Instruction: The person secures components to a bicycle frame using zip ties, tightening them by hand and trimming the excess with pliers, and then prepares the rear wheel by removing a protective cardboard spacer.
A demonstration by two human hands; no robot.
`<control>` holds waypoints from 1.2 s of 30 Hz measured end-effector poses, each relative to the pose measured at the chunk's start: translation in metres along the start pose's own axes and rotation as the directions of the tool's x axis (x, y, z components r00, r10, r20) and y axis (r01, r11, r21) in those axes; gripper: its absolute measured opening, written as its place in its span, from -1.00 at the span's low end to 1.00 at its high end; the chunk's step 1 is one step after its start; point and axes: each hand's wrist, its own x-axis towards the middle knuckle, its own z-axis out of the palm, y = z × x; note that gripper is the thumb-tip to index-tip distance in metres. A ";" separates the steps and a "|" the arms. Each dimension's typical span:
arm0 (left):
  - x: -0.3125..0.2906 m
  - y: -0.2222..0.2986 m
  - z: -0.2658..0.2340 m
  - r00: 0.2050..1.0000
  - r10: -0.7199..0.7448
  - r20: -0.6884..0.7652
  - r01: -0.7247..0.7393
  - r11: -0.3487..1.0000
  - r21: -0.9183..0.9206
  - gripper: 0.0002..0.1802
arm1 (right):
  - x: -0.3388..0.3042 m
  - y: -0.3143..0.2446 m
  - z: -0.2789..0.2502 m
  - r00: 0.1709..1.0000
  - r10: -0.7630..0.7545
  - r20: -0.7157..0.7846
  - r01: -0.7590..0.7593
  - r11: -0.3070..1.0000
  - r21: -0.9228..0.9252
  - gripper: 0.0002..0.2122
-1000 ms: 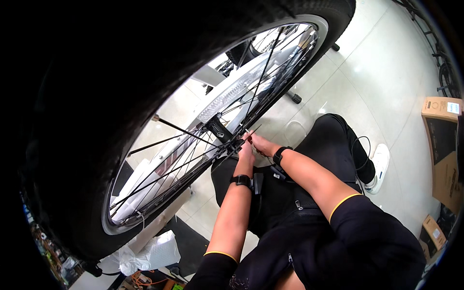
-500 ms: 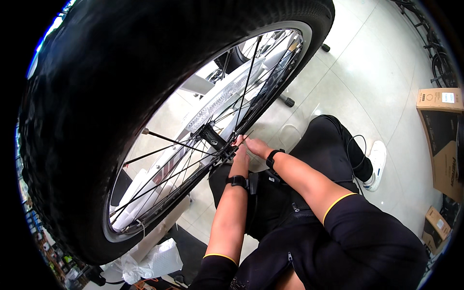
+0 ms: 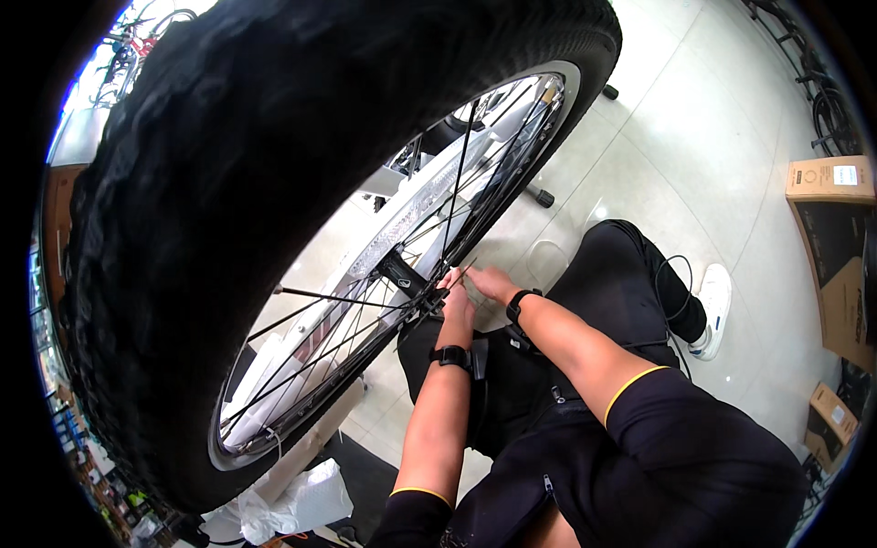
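A large bicycle wheel with a thick black tyre (image 3: 183,237) takes up the left and middle of the view. Its black hub (image 3: 400,272) sits among dark spokes, beside a white fork (image 3: 375,242). At the hub's near end is my left hand (image 3: 456,294), its fingers closed by the axle; what they grip is hidden. Just to its right, my right hand (image 3: 491,282) is closed in a pinch at a thin dark rod-like piece (image 3: 470,265), too small to name surely. Both wrists wear black bands.
My bent knee (image 3: 612,265) in black trousers and a white shoe (image 3: 713,310) are to the right. Cardboard boxes (image 3: 831,183) stand at the far right, with a bicycle (image 3: 827,110) behind. White plastic wrapping (image 3: 306,500) lies at lower left. Black-tipped stand feet (image 3: 544,196) rest on the tiled floor.
The tyre and wheel sit slightly lower and to the right in view, and more background shows at upper left. Both hands stay at the hub's end with little movement.
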 end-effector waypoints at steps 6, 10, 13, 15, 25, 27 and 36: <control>0.003 0.011 0.005 0.993 0.093 0.070 -0.094 0.995 0.017 -0.96 | 0.017 0.032 -0.011 1.000 -0.019 0.011 0.020 0.995 -0.095 -0.35; -0.006 0.034 -0.011 0.978 0.056 0.201 -0.005 0.969 -0.247 -0.94 | 0.008 0.080 -0.037 0.997 0.050 0.057 -0.023 0.916 -0.400 -0.37; -0.018 0.031 0.002 0.961 -0.159 0.226 0.241 0.883 -0.403 -0.86 | 0.019 0.092 -0.043 0.999 0.048 0.009 -0.043 0.954 -0.298 -0.33; -0.024 0.030 -0.002 0.943 -0.231 0.240 0.298 0.908 -0.294 -0.80 | 0.023 0.063 -0.046 0.999 0.032 0.000 -0.031 0.980 -0.196 -0.29; -0.027 0.032 -0.003 0.946 -0.209 0.250 0.238 0.967 -0.091 -0.78 | 0.011 0.000 -0.021 0.921 -0.068 0.383 -0.224 0.712 0.666 -0.63; -0.031 0.034 0.000 0.955 -0.213 0.207 0.232 0.970 -0.074 -0.82 | 0.016 -0.007 -0.010 0.931 0.002 0.364 -0.249 0.733 0.634 -0.71; -0.042 0.031 -0.006 0.983 -0.137 0.121 0.158 0.970 -0.183 -0.88 | 0.043 -0.013 0.005 0.958 0.187 0.216 -0.278 0.785 0.554 -0.87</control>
